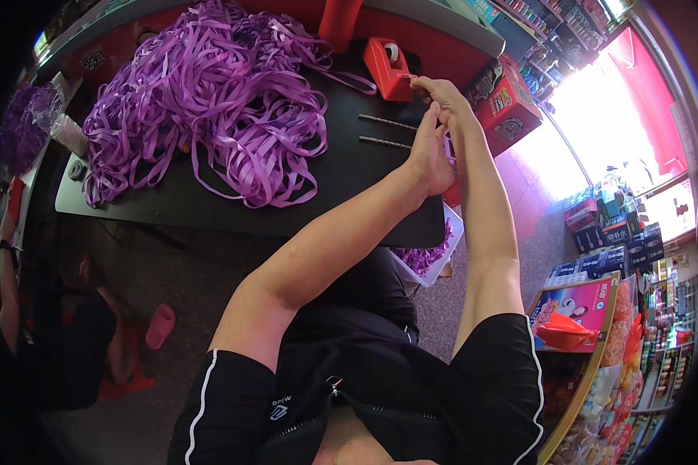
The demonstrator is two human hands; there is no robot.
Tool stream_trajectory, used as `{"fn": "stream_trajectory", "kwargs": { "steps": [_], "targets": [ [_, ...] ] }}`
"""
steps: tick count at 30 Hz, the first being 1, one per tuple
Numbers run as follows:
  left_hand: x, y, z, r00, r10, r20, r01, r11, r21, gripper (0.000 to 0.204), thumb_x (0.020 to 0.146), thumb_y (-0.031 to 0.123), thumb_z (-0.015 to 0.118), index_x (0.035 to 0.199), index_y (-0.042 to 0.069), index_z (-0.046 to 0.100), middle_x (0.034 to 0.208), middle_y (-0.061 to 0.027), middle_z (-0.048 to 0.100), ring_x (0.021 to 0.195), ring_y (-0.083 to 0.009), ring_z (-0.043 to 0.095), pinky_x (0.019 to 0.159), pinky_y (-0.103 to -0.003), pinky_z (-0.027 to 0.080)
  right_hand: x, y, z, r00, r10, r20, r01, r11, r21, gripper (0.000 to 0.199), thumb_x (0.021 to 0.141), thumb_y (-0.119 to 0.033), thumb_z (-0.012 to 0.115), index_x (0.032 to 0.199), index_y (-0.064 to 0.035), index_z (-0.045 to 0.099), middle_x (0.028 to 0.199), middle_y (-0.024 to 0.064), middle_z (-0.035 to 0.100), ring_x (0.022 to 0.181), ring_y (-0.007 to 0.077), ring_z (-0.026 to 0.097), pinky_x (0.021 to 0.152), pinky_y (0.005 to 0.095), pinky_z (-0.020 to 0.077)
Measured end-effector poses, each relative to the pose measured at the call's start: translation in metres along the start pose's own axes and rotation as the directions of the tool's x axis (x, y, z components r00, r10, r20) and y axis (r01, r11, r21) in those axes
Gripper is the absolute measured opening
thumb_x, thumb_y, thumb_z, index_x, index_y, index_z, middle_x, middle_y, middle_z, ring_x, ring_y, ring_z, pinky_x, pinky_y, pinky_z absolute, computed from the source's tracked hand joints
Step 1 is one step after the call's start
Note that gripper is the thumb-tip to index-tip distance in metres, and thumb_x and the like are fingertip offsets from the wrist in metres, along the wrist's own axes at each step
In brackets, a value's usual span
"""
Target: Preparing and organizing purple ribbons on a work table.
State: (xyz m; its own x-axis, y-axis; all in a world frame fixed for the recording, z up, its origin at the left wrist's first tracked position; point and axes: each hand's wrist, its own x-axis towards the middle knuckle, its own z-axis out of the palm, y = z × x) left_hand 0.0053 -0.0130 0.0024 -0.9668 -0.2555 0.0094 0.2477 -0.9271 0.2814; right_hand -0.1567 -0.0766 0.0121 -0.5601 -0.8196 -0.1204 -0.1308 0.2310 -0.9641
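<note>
My right hand (pixel 440 98) reaches to the front end of a red tape dispenser (pixel 388 68), its fingertips closed together at the tape end. Any strip between them is too small to make out. My left hand (pixel 433 159) is just below, fingers pressed together and pointing up against the right hand. A bit of pink-purple shows beside its palm, but what it holds is mostly hidden. To the left of my hands, two thin striped sticks (pixel 386 142) lie on the black table (pixel 349 174). A big tangled heap of purple ribbon (pixel 209 101) covers the table's left and middle.
A white bin (pixel 451 242) with purple scraps stands under the table's right corner. Behind my right hand is a red box (pixel 507 107). Another person (pixel 62 341) sits at the left near a pink slipper (pixel 160 326). Stacked goods and a display case (pixel 589 372) line the right.
</note>
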Motion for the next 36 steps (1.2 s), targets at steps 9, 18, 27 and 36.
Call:
{"fn": "stream_trajectory", "kwargs": {
  "steps": [9, 18, 27, 36],
  "targets": [
    [0.009, -0.004, -0.008, 0.995, 0.050, 0.081, -0.046, 0.998, -0.052, 0.075, 0.082, 0.071, 0.043, 0.131, 0.015, 0.040, 0.138, -0.0078, 0.040, 0.134, -0.0298, 0.027, 0.110, -0.048, 0.019, -0.013, -0.004, 0.012, 0.994, -0.064, -0.090, 0.050, 0.988, -0.149, 0.018, 0.072, -0.021, 0.067, 0.074, -0.0027, 0.068, 0.075, 0.0038, 0.058, 0.075, 0.0152, 0.049, 0.068, 0.0311, 0.0370],
    [0.010, -0.005, -0.004, 0.988, 0.013, -0.156, -0.012, 1.000, 0.006, 0.073, 0.084, 0.062, 0.048, 0.139, 0.017, 0.032, 0.146, -0.0368, 0.002, 0.138, -0.0426, 0.003, 0.111, -0.049, 0.002, -0.093, -0.015, -0.043, 0.999, -0.046, -0.019, 0.048, 0.987, 0.151, 0.024, 0.087, -0.031, 0.064, 0.081, -0.0084, 0.068, 0.079, -0.0037, 0.061, 0.066, 0.0041, 0.047, 0.055, 0.0202, 0.0319],
    [0.007, -0.001, -0.004, 0.987, -0.067, -0.149, 0.083, 0.991, 0.108, 0.045, 0.084, 0.044, 0.059, 0.118, 0.016, 0.054, 0.128, -0.0270, 0.030, 0.100, -0.0273, 0.034, 0.088, -0.038, 0.033, -0.148, 0.026, -0.063, 0.973, -0.230, -0.020, 0.214, 0.865, 0.453, 0.035, 0.095, -0.036, 0.052, 0.083, -0.0073, 0.066, 0.080, -0.0017, 0.062, 0.070, 0.0064, 0.049, 0.063, 0.0230, 0.0355],
    [0.013, -0.003, -0.014, 0.985, -0.064, -0.157, 0.091, 0.981, 0.170, 0.053, 0.080, 0.034, 0.068, 0.124, 0.011, 0.050, 0.142, -0.0323, 0.013, 0.134, -0.0405, 0.013, 0.109, -0.042, 0.017, -0.153, 0.025, -0.055, 0.983, -0.144, -0.115, 0.181, 0.872, 0.455, 0.039, 0.092, -0.041, 0.056, 0.084, -0.0050, 0.068, 0.078, 0.0001, 0.064, 0.067, 0.0063, 0.049, 0.061, 0.0226, 0.0356]
  ]
}}
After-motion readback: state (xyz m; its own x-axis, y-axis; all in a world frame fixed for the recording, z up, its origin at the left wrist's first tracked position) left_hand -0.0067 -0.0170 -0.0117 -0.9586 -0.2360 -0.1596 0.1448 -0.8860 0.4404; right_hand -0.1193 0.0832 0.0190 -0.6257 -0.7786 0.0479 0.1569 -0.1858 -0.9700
